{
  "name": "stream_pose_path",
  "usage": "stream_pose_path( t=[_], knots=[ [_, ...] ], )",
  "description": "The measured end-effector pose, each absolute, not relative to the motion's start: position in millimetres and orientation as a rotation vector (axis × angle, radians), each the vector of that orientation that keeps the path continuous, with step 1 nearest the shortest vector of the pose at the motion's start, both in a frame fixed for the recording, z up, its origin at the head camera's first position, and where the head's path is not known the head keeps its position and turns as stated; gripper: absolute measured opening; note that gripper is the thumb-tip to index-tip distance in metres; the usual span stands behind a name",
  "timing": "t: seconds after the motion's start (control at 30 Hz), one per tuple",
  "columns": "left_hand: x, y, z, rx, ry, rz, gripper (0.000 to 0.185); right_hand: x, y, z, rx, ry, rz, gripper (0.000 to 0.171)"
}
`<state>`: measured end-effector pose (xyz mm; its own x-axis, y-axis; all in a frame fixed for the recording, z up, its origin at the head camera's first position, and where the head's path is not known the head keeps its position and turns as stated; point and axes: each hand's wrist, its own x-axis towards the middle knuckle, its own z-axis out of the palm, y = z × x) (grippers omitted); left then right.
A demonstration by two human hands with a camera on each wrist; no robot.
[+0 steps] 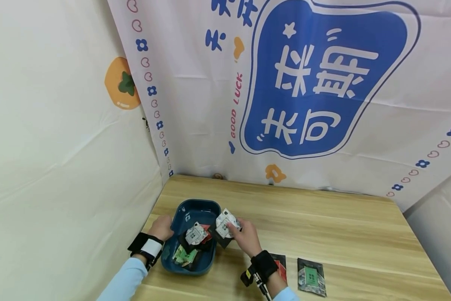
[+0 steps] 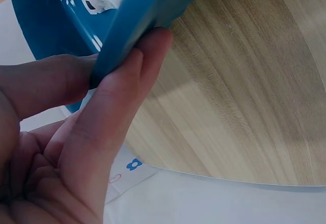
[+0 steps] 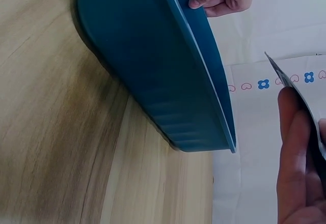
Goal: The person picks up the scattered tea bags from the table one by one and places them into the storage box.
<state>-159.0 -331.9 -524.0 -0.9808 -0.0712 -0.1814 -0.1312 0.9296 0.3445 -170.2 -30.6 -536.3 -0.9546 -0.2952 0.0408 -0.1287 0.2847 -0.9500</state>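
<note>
A deep blue plastic basin (image 1: pixel 166 251) stands at the left of the wooden table, with several small packets lying inside, among them a white-fronted packet (image 1: pixel 196 235) and a green one (image 1: pixel 184 256). My left hand (image 1: pixel 160 228) pinches the basin's left rim; in the left wrist view the thumb is inside and the fingers (image 2: pixel 122 91) are outside. My right hand (image 1: pixel 248 238) holds a flat black-and-white packet (image 1: pixel 225 223) by its edge, over the basin's right rim in the head view. The right wrist view shows this packet (image 3: pixel 300 99) edge-on between thumb and fingers.
On the table (image 1: pixel 360 234), right of the basin, lie a black packet with a green label (image 1: pixel 311 276) and a red-and-black packet (image 1: pixel 280 265), partly hidden by the right wrist. A printed white cloth (image 1: pixel 202 104) hangs behind the table, and a plain white wall (image 1: pixel 59 125) stands at left.
</note>
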Motion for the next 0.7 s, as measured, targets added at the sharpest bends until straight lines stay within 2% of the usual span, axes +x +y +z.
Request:
stream_pose_path(
  t=[0.3,0.7],
  knots=[
    [-161.1,-331.8,-522.6,-0.163,2.908,0.522,0.021,-172.5,-35.1,-538.1,-0.420,2.426,-1.780,0.025],
    [-161.0,-331.6,-523.8,-0.191,2.900,0.519,0.022,-172.3,-40.1,-541.0,-0.437,2.432,-1.791,0.023]
  ],
)
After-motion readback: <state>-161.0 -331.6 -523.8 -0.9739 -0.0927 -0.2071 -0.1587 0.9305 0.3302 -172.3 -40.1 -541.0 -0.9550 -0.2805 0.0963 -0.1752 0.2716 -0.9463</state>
